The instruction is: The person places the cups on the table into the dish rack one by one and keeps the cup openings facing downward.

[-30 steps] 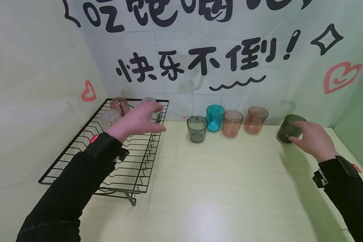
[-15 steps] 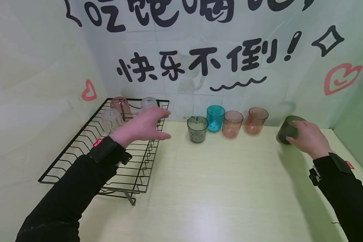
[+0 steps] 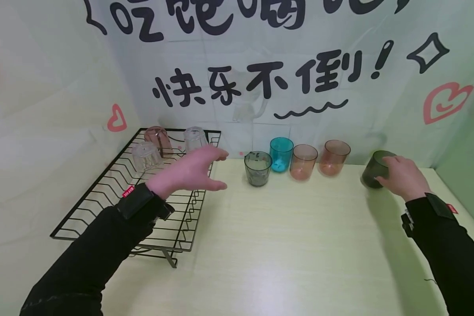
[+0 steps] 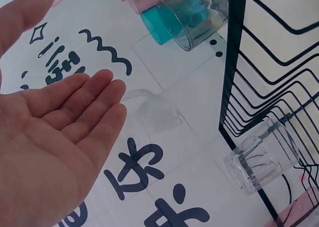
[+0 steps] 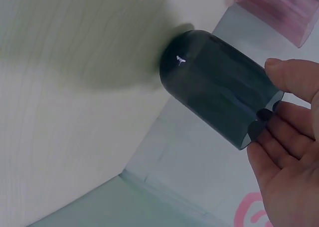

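Observation:
My left hand (image 3: 191, 171) hovers over the right side of the black wire dish rack (image 3: 191, 210), thumb and fingers spread apart with nothing between them. In the left wrist view its palm shows bare. Just behind it on the rack stands an upside-down clear glass (image 3: 194, 137). At the far right of the table, my right hand (image 3: 407, 175) holds a dark grey-green glass (image 3: 373, 169) near its rim. The right wrist view has the thumb on one side of that glass (image 5: 219, 87) and the fingers on the other. Its base is at the tabletop.
A ribbed clear glass (image 3: 146, 156) and a pink glass (image 3: 158, 138) also sit on the rack. Along the back of the table stand a grey glass (image 3: 258, 171), a blue glass (image 3: 281, 153) and two amber-pink glasses (image 3: 303, 162). A lettered sheet (image 3: 237, 118) hangs behind.
My left hand has drifted right and slightly toward me, uncovering the clear glass behind it. The right hand and forearm have shifted slightly left, while the dark glass has hardly moved.

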`<action>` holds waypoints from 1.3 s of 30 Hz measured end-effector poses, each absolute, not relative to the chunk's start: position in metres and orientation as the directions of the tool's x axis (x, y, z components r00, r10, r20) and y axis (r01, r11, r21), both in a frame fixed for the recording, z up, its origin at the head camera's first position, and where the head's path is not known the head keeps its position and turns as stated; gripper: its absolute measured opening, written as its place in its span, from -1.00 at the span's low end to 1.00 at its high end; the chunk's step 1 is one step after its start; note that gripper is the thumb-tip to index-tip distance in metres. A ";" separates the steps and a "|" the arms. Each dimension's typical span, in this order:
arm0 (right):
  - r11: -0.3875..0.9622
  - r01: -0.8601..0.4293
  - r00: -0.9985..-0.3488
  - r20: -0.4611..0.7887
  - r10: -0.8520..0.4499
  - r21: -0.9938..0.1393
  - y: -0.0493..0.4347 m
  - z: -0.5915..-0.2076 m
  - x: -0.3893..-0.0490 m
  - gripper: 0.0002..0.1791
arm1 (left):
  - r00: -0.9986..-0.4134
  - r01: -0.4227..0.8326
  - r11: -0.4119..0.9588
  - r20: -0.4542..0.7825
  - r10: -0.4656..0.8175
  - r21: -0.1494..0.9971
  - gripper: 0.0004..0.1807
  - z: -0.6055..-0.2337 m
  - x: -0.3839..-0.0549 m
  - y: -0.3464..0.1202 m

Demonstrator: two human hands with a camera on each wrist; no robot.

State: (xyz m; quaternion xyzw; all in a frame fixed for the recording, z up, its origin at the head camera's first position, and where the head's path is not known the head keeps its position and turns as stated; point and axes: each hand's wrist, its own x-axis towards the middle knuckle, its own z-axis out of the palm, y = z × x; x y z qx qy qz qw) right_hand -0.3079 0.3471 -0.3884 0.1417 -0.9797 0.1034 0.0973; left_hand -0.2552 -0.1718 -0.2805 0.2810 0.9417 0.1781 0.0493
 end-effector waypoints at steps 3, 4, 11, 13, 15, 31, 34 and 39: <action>0.942 -0.290 -0.944 0.211 -0.253 -0.168 0.344 -0.388 -0.309 -0.41 | -0.827 0.526 0.768 0.008 0.562 0.366 -0.15 -0.283 -0.253 -0.170; 0.945 -0.284 -0.946 0.209 -0.249 -0.162 0.343 -0.388 -0.309 -0.41 | -0.824 0.531 0.765 0.010 0.567 0.365 -0.15 -0.284 -0.253 -0.170; 0.968 -0.230 -0.952 0.232 -0.201 -0.104 0.338 -0.391 -0.309 -0.61 | -0.813 0.548 0.759 0.009 0.582 0.352 -0.15 -0.287 -0.251 -0.166; 0.969 -0.224 -0.950 0.243 -0.195 -0.099 0.337 -0.392 -0.309 -0.69 | -0.813 0.547 0.762 0.003 0.582 0.348 -0.14 -0.287 -0.250 -0.165; 0.969 -0.223 -0.950 0.247 -0.193 -0.102 0.337 -0.393 -0.309 -0.72 | -0.814 0.544 0.765 -0.002 0.580 0.345 -0.14 -0.287 -0.250 -0.165; 0.970 -0.190 -0.971 0.177 -0.163 -0.152 0.338 -0.385 -0.302 -0.86 | -0.806 0.550 0.757 -0.015 0.592 0.354 -0.15 -0.291 -0.249 -0.161; 0.967 -0.195 -0.971 0.170 -0.167 -0.165 0.338 -0.382 -0.300 -0.89 | -0.802 0.555 0.753 -0.014 0.598 0.354 -0.15 -0.292 -0.249 -0.160; 0.952 -0.233 -0.963 0.185 -0.197 -0.199 0.332 -0.377 -0.295 -0.83 | -0.788 0.574 0.740 -0.008 0.615 0.351 -0.15 -0.293 -0.249 -0.158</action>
